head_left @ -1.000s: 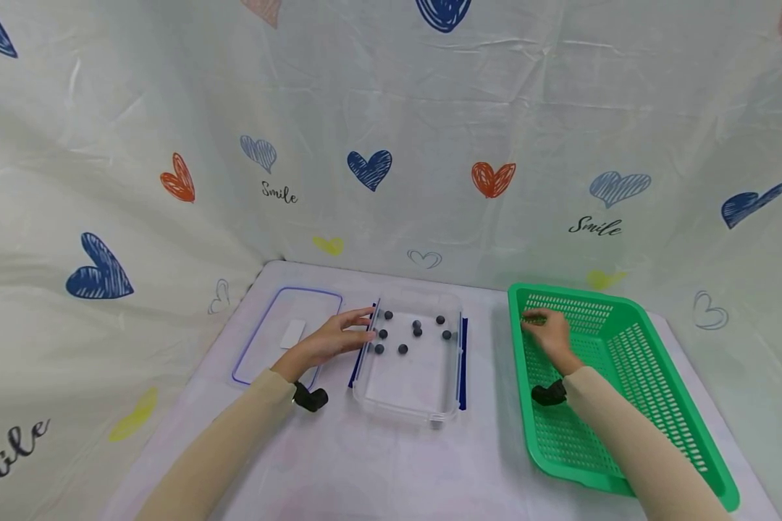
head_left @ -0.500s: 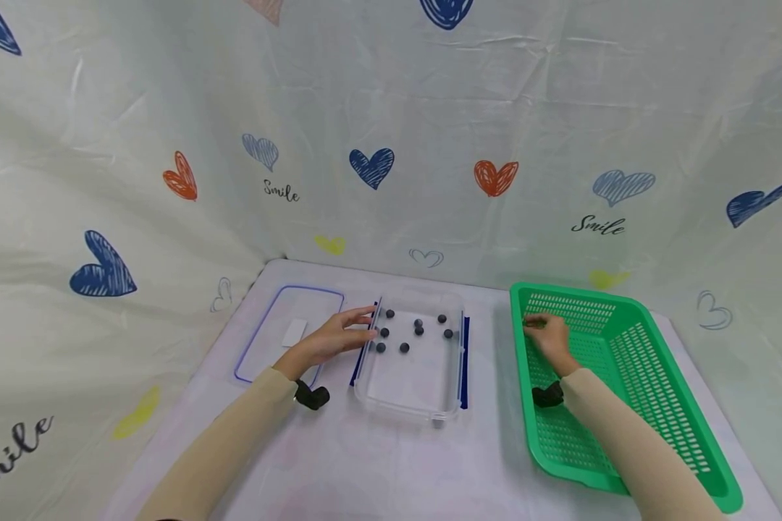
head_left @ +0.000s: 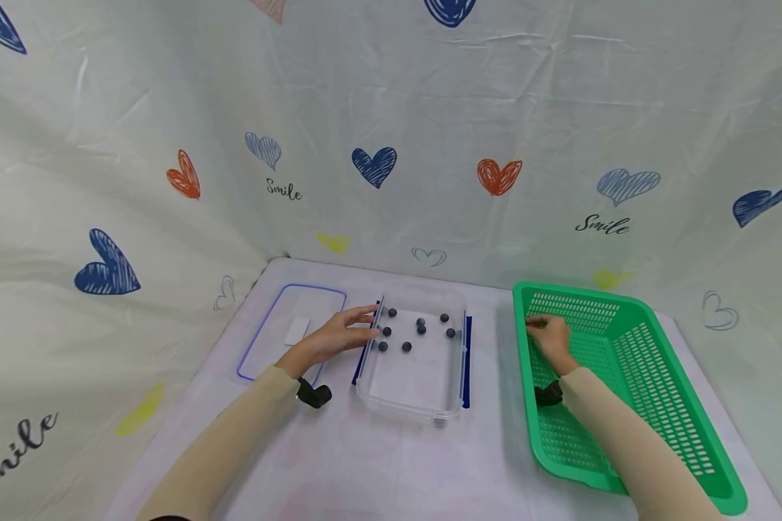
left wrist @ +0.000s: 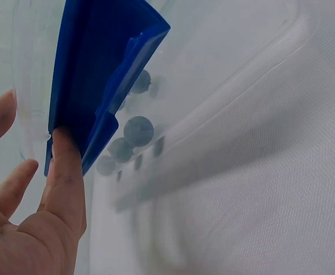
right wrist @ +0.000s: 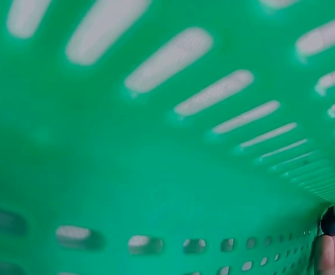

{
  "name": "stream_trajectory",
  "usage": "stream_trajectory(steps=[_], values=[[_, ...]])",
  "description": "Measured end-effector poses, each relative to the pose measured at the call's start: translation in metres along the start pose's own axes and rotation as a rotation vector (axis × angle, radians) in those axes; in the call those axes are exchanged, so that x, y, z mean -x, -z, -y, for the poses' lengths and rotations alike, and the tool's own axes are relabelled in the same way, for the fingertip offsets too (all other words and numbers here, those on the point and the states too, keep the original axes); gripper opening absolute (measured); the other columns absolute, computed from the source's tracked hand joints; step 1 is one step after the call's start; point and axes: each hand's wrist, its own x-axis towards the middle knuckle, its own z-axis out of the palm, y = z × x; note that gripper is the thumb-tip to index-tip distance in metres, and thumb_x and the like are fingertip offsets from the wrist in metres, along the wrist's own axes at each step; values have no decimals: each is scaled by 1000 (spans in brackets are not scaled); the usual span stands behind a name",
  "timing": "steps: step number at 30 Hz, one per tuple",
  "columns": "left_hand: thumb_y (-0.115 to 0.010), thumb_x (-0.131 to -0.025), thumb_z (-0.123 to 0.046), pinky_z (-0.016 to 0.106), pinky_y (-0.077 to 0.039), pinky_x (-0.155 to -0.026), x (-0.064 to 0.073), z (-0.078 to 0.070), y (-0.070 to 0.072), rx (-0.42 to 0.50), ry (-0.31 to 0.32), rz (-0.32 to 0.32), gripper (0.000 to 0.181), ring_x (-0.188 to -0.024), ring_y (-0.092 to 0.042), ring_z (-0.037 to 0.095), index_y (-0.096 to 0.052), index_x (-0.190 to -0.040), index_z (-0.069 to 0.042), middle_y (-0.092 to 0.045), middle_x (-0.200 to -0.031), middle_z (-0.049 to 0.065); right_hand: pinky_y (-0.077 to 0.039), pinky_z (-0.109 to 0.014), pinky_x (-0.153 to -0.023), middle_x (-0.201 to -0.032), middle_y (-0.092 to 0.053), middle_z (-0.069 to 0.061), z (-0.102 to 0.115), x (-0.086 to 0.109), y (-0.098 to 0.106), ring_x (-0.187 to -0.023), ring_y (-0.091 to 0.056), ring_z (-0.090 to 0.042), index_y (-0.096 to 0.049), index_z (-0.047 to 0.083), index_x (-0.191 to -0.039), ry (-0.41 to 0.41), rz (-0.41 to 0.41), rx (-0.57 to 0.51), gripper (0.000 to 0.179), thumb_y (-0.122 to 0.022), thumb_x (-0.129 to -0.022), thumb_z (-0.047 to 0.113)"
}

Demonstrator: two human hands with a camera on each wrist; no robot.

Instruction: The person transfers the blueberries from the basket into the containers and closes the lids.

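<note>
A clear plastic box with dark blue side latches holds several small dark balls. My left hand rests against its left side with spread, fairly straight fingers. In the left wrist view a fingertip touches the blue latch, and the balls show through the box wall. My right hand is inside the green basket, close to its left wall. Its fingers pinch a small dark blue ball, partly covered by the fingertips in the right wrist view.
A clear lid with a blue rim lies on the table left of the box, a white piece on it. The basket's slotted walls rise around my right hand. A heart-printed curtain hangs behind the table.
The whole view shifts slightly as the head moves. Both hands stay in place, the left at the box and the right at the basket's left wall.
</note>
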Motion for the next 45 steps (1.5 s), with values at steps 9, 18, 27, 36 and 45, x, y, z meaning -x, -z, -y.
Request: stream_trajectory(steps=[9, 18, 27, 36, 45], values=[[-72, -94, -21, 43, -43, -108, -1, -1, -2, -6, 6, -11, 71, -127, -53, 29, -37, -155, -16, -34, -153, 18, -56, -41, -69, -105, -68, -28, 2, 2, 6, -94, -62, -41, -69, -12, -111, -30, 8, 2, 24, -65, -96, 6], [-73, -94, -20, 43, -43, -108, 2, -3, -3, -2, 15, -12, 71, -128, -53, 29, -36, -155, -15, -34, -154, 19, -54, -37, -74, -112, -66, -28, 4, 4, 18, -102, -60, -39, -68, -10, -114, -27, 33, -24, 28, -67, -96, 12], [-73, -94, -22, 43, -42, -108, 2, -1, -2, -3, 16, -10, 71, -129, -52, 30, -37, -155, -17, -34, -154, 19, -55, -47, -83, -113, -65, -28, 12, 4, 35, -106, -58, -38, -67, -11, -115, -29, 54, -72, 31, -67, -97, 13], [-73, -94, -23, 44, -41, -109, 3, -1, -1, -4, 6, 0, 72, -130, -51, 31, -36, -156, -16, -33, -154, 19, -49, -54, -97, -110, -67, -19, 25, 5, 56, -89, -62, -12, -65, -10, -119, -66, 83, -167, 37, -69, -96, 18], [-72, -94, -21, 44, -41, -109, 3, -4, -3, -16, 6, -11, 71, -129, -51, 31, -36, -155, -15, -34, -154, 19, -43, -57, -103, -126, -56, -25, 43, 8, 73, -121, -48, -39, -62, -10, -124, -64, 108, -191, 42, -67, -98, 22]])
